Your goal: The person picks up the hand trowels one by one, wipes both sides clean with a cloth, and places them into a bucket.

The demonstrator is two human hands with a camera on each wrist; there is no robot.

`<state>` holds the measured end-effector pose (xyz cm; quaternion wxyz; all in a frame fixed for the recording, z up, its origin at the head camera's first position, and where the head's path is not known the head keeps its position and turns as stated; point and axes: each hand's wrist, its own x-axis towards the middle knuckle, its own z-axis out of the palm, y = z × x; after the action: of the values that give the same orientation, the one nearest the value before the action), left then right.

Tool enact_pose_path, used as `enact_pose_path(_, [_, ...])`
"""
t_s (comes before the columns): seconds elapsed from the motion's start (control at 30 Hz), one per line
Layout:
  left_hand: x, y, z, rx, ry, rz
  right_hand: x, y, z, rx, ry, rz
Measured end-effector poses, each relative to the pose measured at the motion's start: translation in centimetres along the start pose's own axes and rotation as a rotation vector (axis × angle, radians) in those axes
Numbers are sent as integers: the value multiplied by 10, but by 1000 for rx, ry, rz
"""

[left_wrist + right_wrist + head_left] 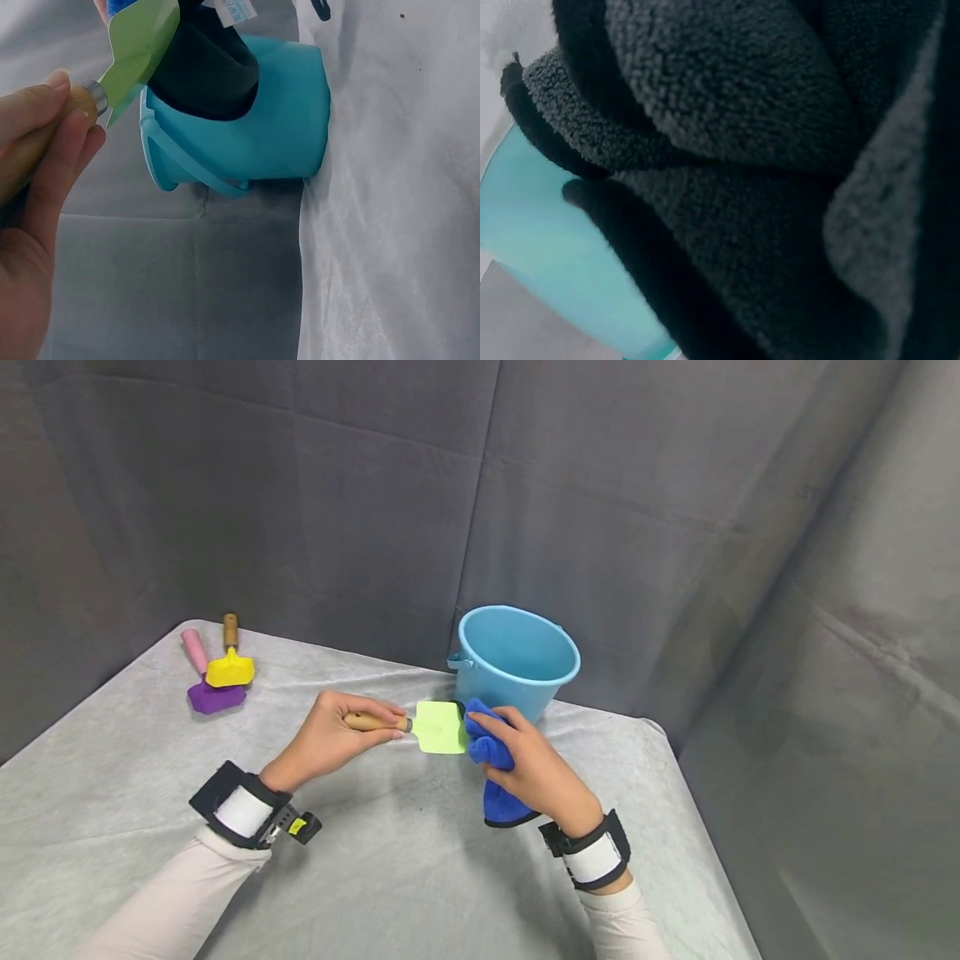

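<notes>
My left hand [337,731] grips the wooden handle of a small garden shovel [440,728] with a light green blade. The blade points right, level above the table. In my right hand [543,772] a bunched blue cloth [504,803] with dark edging is held against the blade's far end, part of it hanging down. The left wrist view shows thumb and fingers around the shovel's handle [34,150], and a dark side of the cloth [210,71] behind the blade. Folds of the cloth [727,82] fill most of the right wrist view, hiding the right fingers there.
A light blue bucket [517,647] stands upright at the table's back edge, just behind the cloth. At the back left lie a yellow shovel [231,670] and a purple shovel [216,697] with a pink handle. Grey curtains [337,510] hang behind the white-covered table [375,877].
</notes>
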<state>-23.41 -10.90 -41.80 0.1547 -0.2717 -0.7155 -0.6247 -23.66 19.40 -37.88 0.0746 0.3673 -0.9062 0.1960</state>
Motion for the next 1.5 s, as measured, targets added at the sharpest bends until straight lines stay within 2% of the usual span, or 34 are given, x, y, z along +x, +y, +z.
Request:
enact_pose_path(0.27, [1,3,-3,-35,6,-12,-2,10,-9,4,38,5])
enact_pose_path(0.53, [1,7,2,-36,0,7,-3,19,-16,-14,90,18])
enact_pose_path(0.7, [0,6,3,-30,-10,23,-3,21,-17,-30,181,12])
enact_pose_path(0.8, [-1,4,4,-25,-17,33,-2,21,-17,-33,262,-2])
enact_pose_path(0.93, [-2,0,8,-8,-31,39,0,20,-17,-11,380,-61])
enact_pose_path(1.03, [-2,-2,10,2,-43,48,1,18,-16,23,432,-128])
enact_pose_path(1.23, [-4,-3,11,-20,-58,61,4,8,-11,74,424,-231])
enact_pose_path(1.5, [-5,-4,17,33,-62,92,7,0,1,59,386,-279])
